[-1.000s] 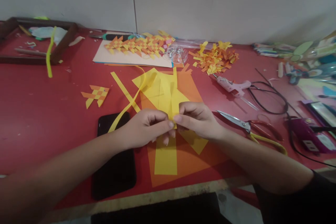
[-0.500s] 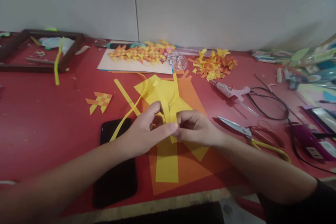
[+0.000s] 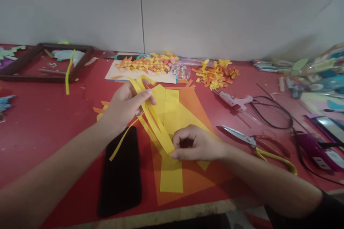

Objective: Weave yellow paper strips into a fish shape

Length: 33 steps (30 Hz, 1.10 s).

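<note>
Several long yellow paper strips (image 3: 156, 126) stretch slantwise between my two hands. Their upper part is held by my left hand (image 3: 129, 103), closed with the thumb pressed over them; the loose ends curl past its fingers. My right hand (image 3: 196, 144) pinches the lower ends together. Below the strips lie yellow paper pieces (image 3: 172, 182) on an orange sheet (image 3: 197, 103). A woven yellow and orange paper fish (image 3: 100, 111) is mostly hidden behind my left wrist. Beside the sheets is a black phone (image 3: 120, 179), with one thin strip end hanging over it.
Scissors (image 3: 242, 136), a pink glue gun (image 3: 235, 101) and its black cable are on the right. A pile of folded paper bits (image 3: 217, 73) and a row of woven fish (image 3: 147, 63) sit at the back. The brown frame (image 3: 34, 78) is back left.
My left hand has moved left and up, drawing the strips into a slant. My right hand has shifted slightly down, pinching their lower ends. The view has tilted up slightly.
</note>
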Each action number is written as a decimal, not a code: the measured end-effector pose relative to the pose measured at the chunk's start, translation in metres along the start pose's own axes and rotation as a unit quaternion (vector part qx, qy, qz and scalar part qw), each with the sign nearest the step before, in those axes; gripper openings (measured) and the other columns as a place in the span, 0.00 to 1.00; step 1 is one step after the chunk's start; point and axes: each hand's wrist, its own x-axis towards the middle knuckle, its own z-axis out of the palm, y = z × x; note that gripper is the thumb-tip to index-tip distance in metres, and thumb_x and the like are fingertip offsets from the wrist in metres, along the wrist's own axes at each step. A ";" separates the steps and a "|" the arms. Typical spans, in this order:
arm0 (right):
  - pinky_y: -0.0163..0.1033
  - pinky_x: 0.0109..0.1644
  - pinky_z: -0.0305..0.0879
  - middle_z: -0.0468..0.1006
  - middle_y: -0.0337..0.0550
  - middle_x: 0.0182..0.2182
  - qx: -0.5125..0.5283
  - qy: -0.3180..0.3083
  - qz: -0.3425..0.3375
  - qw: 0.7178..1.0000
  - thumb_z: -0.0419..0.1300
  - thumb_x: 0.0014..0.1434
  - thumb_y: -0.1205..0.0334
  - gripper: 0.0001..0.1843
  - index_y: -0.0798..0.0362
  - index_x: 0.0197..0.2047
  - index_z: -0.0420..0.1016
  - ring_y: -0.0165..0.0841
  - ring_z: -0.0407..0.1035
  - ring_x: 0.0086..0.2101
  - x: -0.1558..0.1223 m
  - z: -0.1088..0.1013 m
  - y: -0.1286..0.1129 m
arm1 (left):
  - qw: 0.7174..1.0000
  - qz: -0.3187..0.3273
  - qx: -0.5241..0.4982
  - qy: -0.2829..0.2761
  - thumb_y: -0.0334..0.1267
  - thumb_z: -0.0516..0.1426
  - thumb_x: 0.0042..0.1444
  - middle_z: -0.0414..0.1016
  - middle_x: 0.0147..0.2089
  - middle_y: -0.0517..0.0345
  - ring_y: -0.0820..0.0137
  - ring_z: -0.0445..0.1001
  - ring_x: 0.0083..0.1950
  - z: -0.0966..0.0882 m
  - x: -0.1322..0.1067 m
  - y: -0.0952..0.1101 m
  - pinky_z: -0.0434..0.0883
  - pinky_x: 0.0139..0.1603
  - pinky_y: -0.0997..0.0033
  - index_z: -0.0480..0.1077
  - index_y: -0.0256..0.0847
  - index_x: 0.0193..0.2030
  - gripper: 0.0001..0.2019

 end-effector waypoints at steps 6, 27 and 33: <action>0.27 0.23 0.56 0.70 0.34 0.21 -0.008 -0.031 -0.005 0.999 0.68 0.55 0.54 0.16 0.56 0.26 0.70 0.21 0.60 0.22 -0.001 0.002 0.003 | 0.996 0.020 0.061 0.062 0.40 0.61 0.56 0.72 0.27 0.62 0.77 0.60 0.20 -0.013 0.010 0.001 0.55 0.18 0.78 0.67 0.42 0.47 0.14; 0.62 0.61 0.56 0.67 0.62 0.61 -0.514 0.281 0.034 0.809 0.57 0.61 0.46 0.35 0.58 0.65 0.60 0.54 0.57 0.63 0.010 -0.023 0.025 | 0.721 0.250 0.644 0.061 0.38 0.52 0.62 0.63 0.66 0.34 0.45 0.64 0.64 -0.023 0.007 -0.016 0.63 0.60 0.46 0.59 0.35 0.66 0.25; 0.59 0.61 0.57 0.72 0.60 0.58 -0.522 0.275 -0.002 0.807 0.57 0.62 0.52 0.28 0.57 0.61 0.65 0.51 0.63 0.60 0.011 -0.022 0.027 | 0.695 0.270 0.647 -0.156 0.40 0.48 0.66 0.78 0.41 0.46 0.56 0.73 0.43 0.002 -0.011 -0.023 0.68 0.46 0.56 0.72 0.36 0.42 0.14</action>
